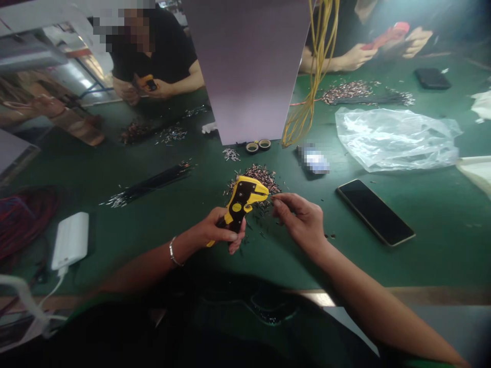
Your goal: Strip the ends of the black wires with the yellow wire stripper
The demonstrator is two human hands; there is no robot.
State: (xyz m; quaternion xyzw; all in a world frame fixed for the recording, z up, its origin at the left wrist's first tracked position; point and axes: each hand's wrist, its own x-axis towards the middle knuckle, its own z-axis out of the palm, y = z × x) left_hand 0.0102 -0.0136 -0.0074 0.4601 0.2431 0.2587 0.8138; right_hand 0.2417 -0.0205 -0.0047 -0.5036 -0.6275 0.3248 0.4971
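My left hand (232,232) is wrapped round the handle of a yellow and black wire stripper (241,199), its jaw end turned to the right. At that jaw end my right hand (301,220) pinches a thin dark wire (271,196) between thumb and forefinger. Whether the wire sits inside the jaws is too small to tell. Behind the tool lies a heap of short dark and copper-coloured wire pieces (264,176), partly hidden by it. A bundle of black wires (153,184) with stripped ends rests to the left.
A grey-white panel (253,71) stands upright mid-table, beside hanging yellow wires (320,71). Tape rolls (258,146) lie at its foot. A phone (376,212) and a clear plastic bag (399,138) lie right, a white power bank (71,240) left. Co-workers' hands (153,89) work across the table.
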